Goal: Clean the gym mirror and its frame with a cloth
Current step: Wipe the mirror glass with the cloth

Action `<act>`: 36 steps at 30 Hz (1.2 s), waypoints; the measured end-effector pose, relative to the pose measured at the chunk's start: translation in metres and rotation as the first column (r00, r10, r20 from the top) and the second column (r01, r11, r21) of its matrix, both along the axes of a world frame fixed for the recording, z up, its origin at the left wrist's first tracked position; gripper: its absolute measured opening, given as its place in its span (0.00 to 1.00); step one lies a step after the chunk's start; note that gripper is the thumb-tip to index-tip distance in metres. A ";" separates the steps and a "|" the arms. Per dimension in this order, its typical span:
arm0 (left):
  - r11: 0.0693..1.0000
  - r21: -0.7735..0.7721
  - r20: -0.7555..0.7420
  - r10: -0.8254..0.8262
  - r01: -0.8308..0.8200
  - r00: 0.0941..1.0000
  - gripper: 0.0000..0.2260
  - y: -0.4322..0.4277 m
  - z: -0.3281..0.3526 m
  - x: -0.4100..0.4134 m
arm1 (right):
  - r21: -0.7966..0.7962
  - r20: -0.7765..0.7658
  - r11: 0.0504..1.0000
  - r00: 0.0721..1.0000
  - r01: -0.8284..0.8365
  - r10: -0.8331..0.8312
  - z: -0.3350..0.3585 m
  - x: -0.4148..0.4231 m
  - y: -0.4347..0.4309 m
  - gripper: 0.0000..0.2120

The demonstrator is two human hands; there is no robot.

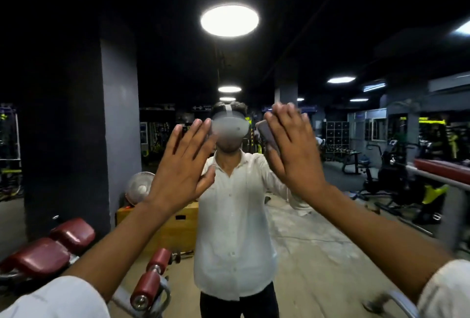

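Both hands raised, fingers spread | left hand (181, 165) | right hand (292, 149) | mirror (318, 228) ahead

shirt (234, 228): white | bench pads (50, 249): dark red | box (175, 226): yellow-brown | pillar (119, 114): grey

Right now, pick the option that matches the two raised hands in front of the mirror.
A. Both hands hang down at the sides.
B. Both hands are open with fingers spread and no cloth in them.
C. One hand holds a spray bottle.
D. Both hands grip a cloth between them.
B: the left hand and the right hand are raised toward the mirror with fingers spread, and neither holds a cloth.
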State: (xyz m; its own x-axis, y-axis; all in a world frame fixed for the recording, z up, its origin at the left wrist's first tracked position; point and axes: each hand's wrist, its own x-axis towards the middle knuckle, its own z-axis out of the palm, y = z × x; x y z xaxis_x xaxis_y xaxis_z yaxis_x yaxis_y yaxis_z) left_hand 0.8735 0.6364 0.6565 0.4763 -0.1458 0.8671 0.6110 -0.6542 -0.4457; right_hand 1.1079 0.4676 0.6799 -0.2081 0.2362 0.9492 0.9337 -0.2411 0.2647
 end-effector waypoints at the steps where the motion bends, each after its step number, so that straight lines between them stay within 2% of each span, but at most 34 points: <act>1: 1.000 0.002 0.011 -0.005 0.005 1.000 0.34 -0.002 0.006 0.005 | -0.042 0.057 0.999 0.998 -0.006 0.008 -0.010 -0.001 0.003 0.32; 4: 0.999 0.007 0.043 -0.034 0.034 0.998 0.32 -0.008 0.021 0.021 | -0.287 0.378 0.956 0.924 0.061 0.054 -0.036 0.012 -0.002 0.31; 6: 0.999 0.006 0.059 -0.048 0.047 0.997 0.32 -0.013 0.031 0.031 | -0.293 0.491 0.944 0.871 0.149 0.016 -0.014 0.033 -0.014 0.30; 7: 0.999 0.006 0.062 -0.054 0.054 0.997 0.31 -0.016 0.036 0.038 | -0.237 0.451 0.959 0.892 0.155 -0.033 0.003 0.041 -0.018 0.31; 8: 0.998 0.005 0.064 -0.058 0.058 0.996 0.31 -0.020 0.041 0.045 | -0.162 0.346 0.979 0.936 0.126 -0.063 0.021 0.048 -0.022 0.31; 10: 0.999 -0.004 0.087 -0.050 0.050 0.995 0.31 -0.029 0.045 0.060 | 0.008 0.044 1.000 0.999 0.028 -0.029 0.048 0.052 -0.029 0.31; 12: 0.999 -0.017 0.126 -0.035 0.037 0.991 0.32 -0.034 0.042 0.073 | 0.098 -0.145 0.995 0.989 -0.014 0.029 0.052 0.044 -0.026 0.32; 14: 1.000 0.005 0.137 -0.030 0.030 0.990 0.33 -0.034 0.036 0.077 | 0.086 -0.127 0.995 0.990 -0.044 0.055 0.033 0.036 -0.017 0.32; 17: 0.998 0.059 0.091 -0.044 0.038 0.995 0.34 -0.031 0.030 0.074 | -0.133 0.195 0.991 0.979 -0.026 0.052 -0.002 0.042 -0.014 0.31; 19: 0.998 0.065 0.053 -0.024 0.020 0.998 0.35 -0.029 0.025 0.074 | -0.160 0.374 0.985 0.927 0.057 0.007 0.009 0.059 -0.024 0.31; 20: 0.998 0.062 0.041 -0.010 0.007 0.999 0.35 -0.029 0.023 0.074 | -0.108 0.355 0.992 0.935 0.061 -0.019 0.021 0.067 -0.029 0.31; 22: 0.999 0.048 0.044 0.013 -0.015 0.999 0.36 -0.028 0.019 0.075 | 0.004 0.156 1.000 0.988 0.012 -0.012 0.043 0.078 -0.037 0.30; 24: 0.999 0.027 0.053 0.021 -0.023 0.998 0.36 -0.030 0.016 0.075 | 0.029 -0.005 0.998 0.999 -0.049 0.049 0.046 0.077 -0.041 0.30; 26: 1.000 0.004 0.050 0.024 -0.024 0.998 0.36 -0.033 0.008 0.075 | 0.000 -0.011 0.997 0.997 -0.074 0.074 0.031 0.070 -0.036 0.31; 31: 0.999 -0.039 0.017 0.020 -0.019 1.000 0.35 -0.041 -0.036 0.076 | -0.254 0.283 0.967 0.955 -0.017 0.091 -0.064 0.066 -0.030 0.33; 34: 0.998 -0.045 -0.005 0.045 -0.046 0.999 0.35 -0.044 -0.065 0.077 | -0.420 0.525 0.898 0.842 0.130 0.123 -0.139 0.070 -0.033 0.34; 36: 0.995 -0.063 -0.015 0.075 -0.075 0.997 0.34 -0.047 -0.083 0.077 | -0.479 0.638 0.848 0.754 0.229 0.156 -0.157 0.077 -0.040 0.32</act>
State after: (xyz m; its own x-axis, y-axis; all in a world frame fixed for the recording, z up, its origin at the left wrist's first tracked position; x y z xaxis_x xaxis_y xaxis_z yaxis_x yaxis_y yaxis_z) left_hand 0.9507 0.5891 0.5736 0.4949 -0.0543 0.8673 0.6540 -0.6339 -0.4128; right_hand 1.1847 0.4279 0.5232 -0.6868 0.6491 0.3269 0.4860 0.0757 0.8707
